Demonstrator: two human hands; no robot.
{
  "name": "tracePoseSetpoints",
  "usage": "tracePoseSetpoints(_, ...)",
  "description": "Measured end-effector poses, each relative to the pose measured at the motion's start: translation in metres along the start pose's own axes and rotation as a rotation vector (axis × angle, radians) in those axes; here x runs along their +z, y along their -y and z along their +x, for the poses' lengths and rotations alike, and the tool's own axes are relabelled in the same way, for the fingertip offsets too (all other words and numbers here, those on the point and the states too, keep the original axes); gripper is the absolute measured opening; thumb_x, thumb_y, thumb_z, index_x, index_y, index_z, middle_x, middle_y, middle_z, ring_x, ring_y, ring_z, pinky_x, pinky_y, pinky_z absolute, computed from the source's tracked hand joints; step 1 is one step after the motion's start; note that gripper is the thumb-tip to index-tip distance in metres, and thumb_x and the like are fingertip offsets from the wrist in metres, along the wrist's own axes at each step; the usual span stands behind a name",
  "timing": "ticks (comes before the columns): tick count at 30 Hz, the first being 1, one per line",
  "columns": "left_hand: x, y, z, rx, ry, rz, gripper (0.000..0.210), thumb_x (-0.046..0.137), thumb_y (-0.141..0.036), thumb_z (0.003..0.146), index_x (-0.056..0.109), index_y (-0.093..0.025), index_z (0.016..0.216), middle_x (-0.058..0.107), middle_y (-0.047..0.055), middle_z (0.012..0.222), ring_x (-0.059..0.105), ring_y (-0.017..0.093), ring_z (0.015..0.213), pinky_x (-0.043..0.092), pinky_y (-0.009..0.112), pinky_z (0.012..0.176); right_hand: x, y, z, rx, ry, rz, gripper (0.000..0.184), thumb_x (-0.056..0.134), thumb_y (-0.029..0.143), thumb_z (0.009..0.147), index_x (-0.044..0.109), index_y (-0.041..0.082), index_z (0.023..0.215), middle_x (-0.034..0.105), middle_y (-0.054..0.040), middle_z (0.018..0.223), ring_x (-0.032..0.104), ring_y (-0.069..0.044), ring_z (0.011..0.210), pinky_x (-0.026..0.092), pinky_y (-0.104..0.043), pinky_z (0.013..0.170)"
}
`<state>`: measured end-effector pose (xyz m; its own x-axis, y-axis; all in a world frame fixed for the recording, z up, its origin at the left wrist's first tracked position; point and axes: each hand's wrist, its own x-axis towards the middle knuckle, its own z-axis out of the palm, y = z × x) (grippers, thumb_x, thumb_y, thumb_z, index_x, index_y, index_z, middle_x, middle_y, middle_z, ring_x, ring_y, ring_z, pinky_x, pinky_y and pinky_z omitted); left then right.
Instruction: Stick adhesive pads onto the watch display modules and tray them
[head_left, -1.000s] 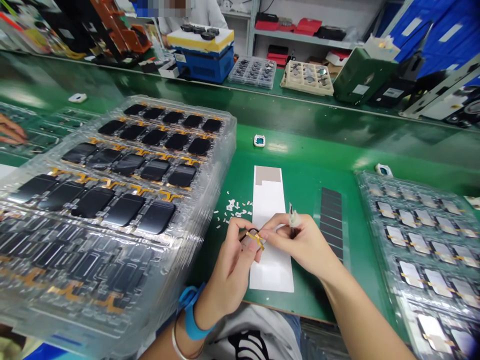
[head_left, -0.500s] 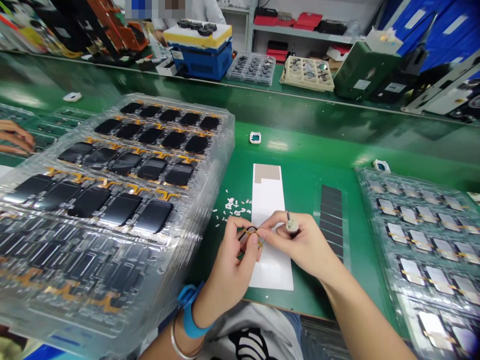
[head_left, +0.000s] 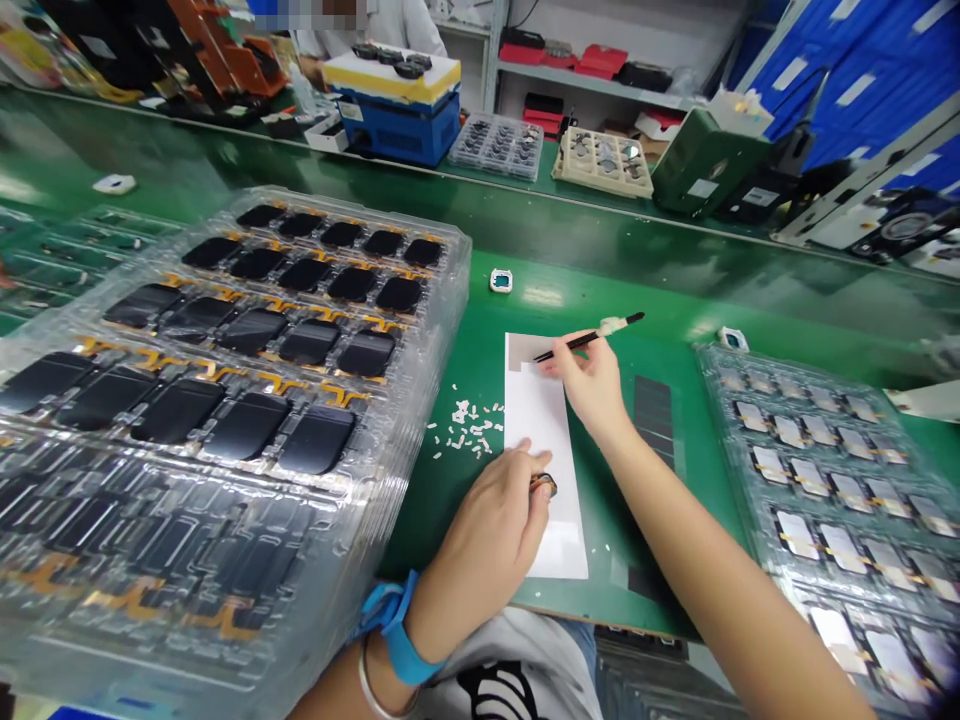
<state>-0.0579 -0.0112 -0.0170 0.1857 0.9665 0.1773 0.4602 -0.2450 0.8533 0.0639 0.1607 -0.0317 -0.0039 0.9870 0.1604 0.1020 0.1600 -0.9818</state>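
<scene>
My left hand [head_left: 491, 510] rests low over a white sheet [head_left: 562, 545], closed on a small display module [head_left: 550, 485]. Only the module's dark edge and a bit of orange flex cable show past the fingers. Further up the sheet, my right hand [head_left: 596, 390] pinches a slim black pen-like tool [head_left: 581, 342] with a pale wrap around its shaft. The tool's pointed tip is at the tan backing patch [head_left: 517, 352] at the sheet's far end. Small white scraps [head_left: 469, 430] lie scattered left of the sheet.
Stacked clear trays of dark screens [head_left: 247, 340] rise at the left. On the right is a tray of silvery modules [head_left: 810, 480]. A strip of dark rectangles [head_left: 652, 405] lies partly under my right arm. A small white-framed part [head_left: 501, 281] sits beyond the sheet, before a raised shelf [head_left: 420, 190].
My hands have moved apart. The left has come down onto the sheet with the module; the right has moved away to the tan patch, its tool turned tip-down. The view has shifted slightly.
</scene>
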Motion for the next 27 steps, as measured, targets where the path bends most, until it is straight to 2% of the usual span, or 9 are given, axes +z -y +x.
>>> tracePoseSetpoints(2,0.001,0.0,0.001,-0.009,0.018,0.054,0.018,0.036,-0.019,0.104,0.048,-0.015,0.118,0.065,0.019,0.132,0.053,0.03,0.136,0.047,0.053,0.11,0.007,-0.011,0.001,-0.005,0.009,0.033,0.053,0.076,0.065,0.071,0.049,0.024,0.091,0.062,0.0018,0.079,0.067,-0.016,0.057,0.061,-0.035,0.063)
tracePoseSetpoints(5,0.002,0.0,0.003,0.011,0.015,0.099,0.018,0.037,-0.017,0.103,0.048,-0.015,0.117,0.066,0.019,0.131,0.053,0.03,0.137,0.049,0.053,0.11,0.01,-0.017,-0.003,-0.013,0.031,0.075,0.05,0.077,0.06,0.073,0.048,0.024,0.094,0.061,0.0024,0.083,0.071,-0.016,0.062,0.064,-0.035,0.068)
tracePoseSetpoints(10,0.0,-0.002,0.003,0.038,0.02,0.143,0.016,0.038,-0.014,0.103,0.048,-0.015,0.116,0.067,0.018,0.129,0.051,0.03,0.139,0.048,0.053,0.113,0.007,-0.016,-0.004,0.0,0.076,0.118,0.045,0.08,0.053,0.074,0.052,0.023,0.095,0.066,0.0022,0.075,0.073,-0.016,0.065,0.065,-0.034,0.074)
tracePoseSetpoints(15,0.001,-0.003,0.003,0.041,0.014,0.145,0.017,0.038,-0.014,0.103,0.046,-0.015,0.117,0.068,0.017,0.127,0.054,0.03,0.137,0.048,0.056,0.113,0.005,-0.017,-0.002,0.021,0.098,0.151,0.043,0.08,0.052,0.074,0.053,0.023,0.092,0.073,-0.0017,0.081,0.073,-0.015,0.065,0.065,-0.033,0.073)
tracePoseSetpoints(27,0.002,-0.004,0.003,0.016,0.019,0.121,0.017,0.038,-0.014,0.102,0.047,-0.016,0.116,0.066,0.018,0.131,0.05,0.03,0.14,0.045,0.057,0.115,0.006,-0.014,-0.001,0.049,0.092,0.188,0.047,0.084,0.052,0.069,0.054,0.021,0.091,0.074,-0.0021,0.081,0.072,-0.015,0.067,0.063,-0.033,0.075)
